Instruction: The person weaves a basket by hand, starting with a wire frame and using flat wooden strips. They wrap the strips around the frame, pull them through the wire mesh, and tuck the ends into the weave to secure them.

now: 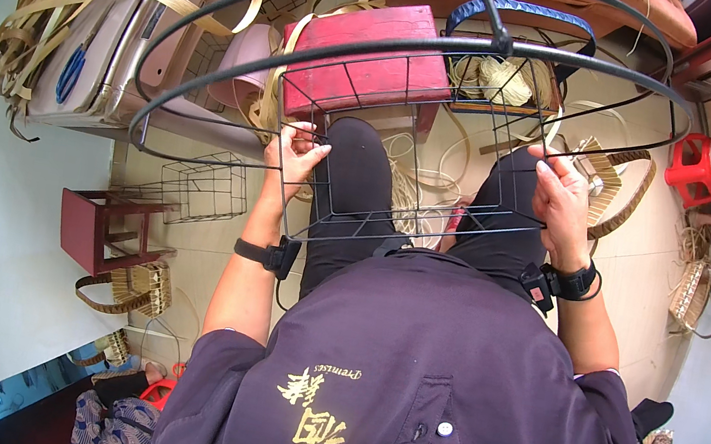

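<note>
Black wire basket frame (501, 39) sits over the person's lap, its thick hoops reaching above a red stool (393, 23). The left hand (298, 156) has thumb and fingers closed on its near-left wires; the right hand (559, 200) pinches a pale strip (554, 128) — whether wire too, I cannot tell.

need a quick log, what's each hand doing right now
Left hand: closed, holding the wire frame.
Right hand: closed, pinching a pale strip by the frame.
</note>
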`<state>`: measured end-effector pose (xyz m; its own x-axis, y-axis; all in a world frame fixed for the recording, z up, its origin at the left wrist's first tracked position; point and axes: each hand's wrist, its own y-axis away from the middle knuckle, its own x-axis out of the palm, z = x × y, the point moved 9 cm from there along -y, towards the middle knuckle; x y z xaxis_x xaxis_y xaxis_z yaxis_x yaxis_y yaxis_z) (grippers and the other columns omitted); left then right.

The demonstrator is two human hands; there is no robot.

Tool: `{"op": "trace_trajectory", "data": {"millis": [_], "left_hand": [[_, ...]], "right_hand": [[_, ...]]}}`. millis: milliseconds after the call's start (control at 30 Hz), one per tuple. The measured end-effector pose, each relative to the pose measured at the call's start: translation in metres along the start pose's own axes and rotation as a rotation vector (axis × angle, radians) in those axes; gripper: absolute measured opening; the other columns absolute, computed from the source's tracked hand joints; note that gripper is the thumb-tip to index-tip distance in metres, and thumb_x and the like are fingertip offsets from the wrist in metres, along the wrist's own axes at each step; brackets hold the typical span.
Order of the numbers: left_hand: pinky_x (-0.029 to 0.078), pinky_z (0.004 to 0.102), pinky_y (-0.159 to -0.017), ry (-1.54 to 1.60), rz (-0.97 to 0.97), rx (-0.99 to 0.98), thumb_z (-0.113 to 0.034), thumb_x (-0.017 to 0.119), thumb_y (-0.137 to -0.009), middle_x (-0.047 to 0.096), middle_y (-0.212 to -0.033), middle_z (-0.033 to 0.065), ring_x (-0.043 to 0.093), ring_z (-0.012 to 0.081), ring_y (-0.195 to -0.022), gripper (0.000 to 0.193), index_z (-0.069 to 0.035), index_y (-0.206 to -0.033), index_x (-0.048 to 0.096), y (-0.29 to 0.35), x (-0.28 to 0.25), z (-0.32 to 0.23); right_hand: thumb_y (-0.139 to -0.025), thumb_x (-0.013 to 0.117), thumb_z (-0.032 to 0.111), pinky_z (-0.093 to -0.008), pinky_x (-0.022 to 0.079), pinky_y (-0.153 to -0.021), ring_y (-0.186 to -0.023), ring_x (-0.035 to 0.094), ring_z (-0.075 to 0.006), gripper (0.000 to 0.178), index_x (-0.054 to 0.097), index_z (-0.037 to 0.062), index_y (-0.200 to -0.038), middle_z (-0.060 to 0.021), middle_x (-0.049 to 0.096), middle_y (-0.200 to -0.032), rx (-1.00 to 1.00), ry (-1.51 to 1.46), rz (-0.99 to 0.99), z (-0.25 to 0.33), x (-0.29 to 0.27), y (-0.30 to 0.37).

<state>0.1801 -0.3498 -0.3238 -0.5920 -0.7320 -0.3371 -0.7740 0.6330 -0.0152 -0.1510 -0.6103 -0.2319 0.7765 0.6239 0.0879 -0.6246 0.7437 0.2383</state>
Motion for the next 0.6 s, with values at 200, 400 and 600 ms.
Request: {"op": "trace_trajectory", "data": {"millis": [200,400,600], "left_hand": [[0.055,0.0285,-0.07,-0.18,-0.015,0.023,-0.017,0.088,-0.067,0.068,-0.083,0.0072,0.066,0.0149,-0.073,0.045,-0.001,-0.101,0.064,-0.01,-0.004,-0.018],[0.055,0.0247,-0.072,-0.062,-0.006,0.001,-0.003,0.082,-0.074,0.068,-0.083,0.0027,0.064,0.0093,-0.075,0.029,-0.003,-0.094,0.062,-0.008,0.0,-0.013],[0.048,0.0212,-0.048,0.225,-0.177,-0.014,-0.009,0.071,-0.088,0.064,-0.074,0.001,0.062,0.0081,-0.057,0.011,-0.003,-0.089,0.062,-0.004,0.003,0.001]], "right_hand": [[-0.098,0.052,0.013,-0.0186,0.02,-0.039,-0.042,0.026,-0.0001,0.028,0.058,-0.0003,-0.122,0.0102,0.036,-0.055,-0.011,0.018,-0.008,0.0,-0.001,0.0],[-0.097,0.053,0.012,-0.0178,0.019,-0.039,-0.042,0.027,0.0013,0.025,0.06,0.0004,-0.119,0.0113,0.039,-0.056,-0.04,0.022,-0.015,0.003,-0.002,0.002],[-0.096,0.054,0.01,-0.0173,0.018,-0.04,-0.043,0.027,0.0025,0.023,0.061,0.0004,-0.116,0.0125,0.04,-0.057,-0.066,0.031,-0.013,0.007,0.001,0.002]]}}
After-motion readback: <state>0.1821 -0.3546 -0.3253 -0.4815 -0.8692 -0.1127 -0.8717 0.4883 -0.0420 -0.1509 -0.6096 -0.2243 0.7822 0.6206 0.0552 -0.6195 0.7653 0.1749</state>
